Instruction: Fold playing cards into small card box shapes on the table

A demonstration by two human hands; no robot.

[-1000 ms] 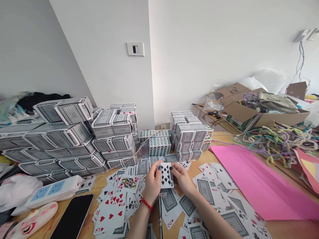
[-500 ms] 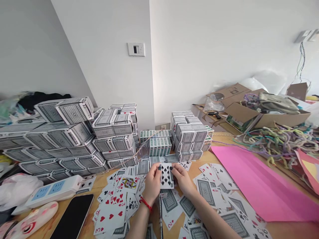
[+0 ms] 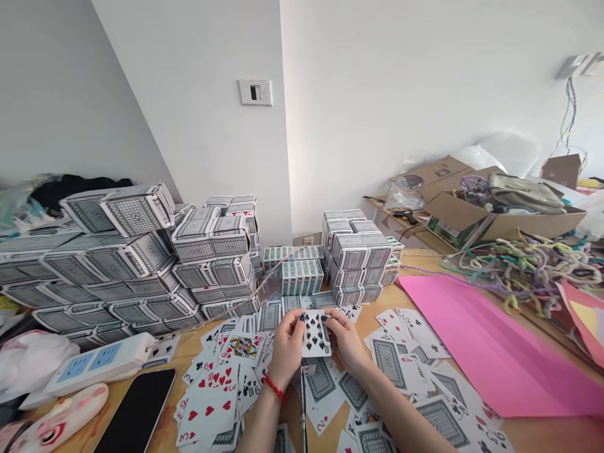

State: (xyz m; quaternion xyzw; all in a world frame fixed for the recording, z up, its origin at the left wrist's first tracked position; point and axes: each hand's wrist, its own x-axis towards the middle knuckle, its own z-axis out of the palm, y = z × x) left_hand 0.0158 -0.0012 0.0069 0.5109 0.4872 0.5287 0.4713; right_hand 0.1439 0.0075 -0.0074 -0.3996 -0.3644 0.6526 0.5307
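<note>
A ten of spades playing card [image 3: 314,335] faces me, pinched between both hands. My left hand [image 3: 287,343], a red cord on its wrist, grips the card's left edge with the thumb in front. My right hand [image 3: 348,340] holds the opposite edge in the same way. The fingers behind the card are hidden, so I cannot tell if more cards lie behind it. Beneath my hands, loose cards spread over the table, among them a three of hearts [image 3: 207,412] on the left and a face-down card [image 3: 387,363] on the right.
Blocks folded from cards are stacked at the left [image 3: 136,211] and right [image 3: 361,251]. Green-patterned card blocks [image 3: 302,278] stand between them. A phone [image 3: 136,412] and a white power strip [image 3: 101,362] lie at left. Pink paper [image 3: 491,346] and a cardboard box [image 3: 528,223] occupy the right.
Both hands keep their hold on the ten of spades, almost still. The whole view has shifted very slightly.
</note>
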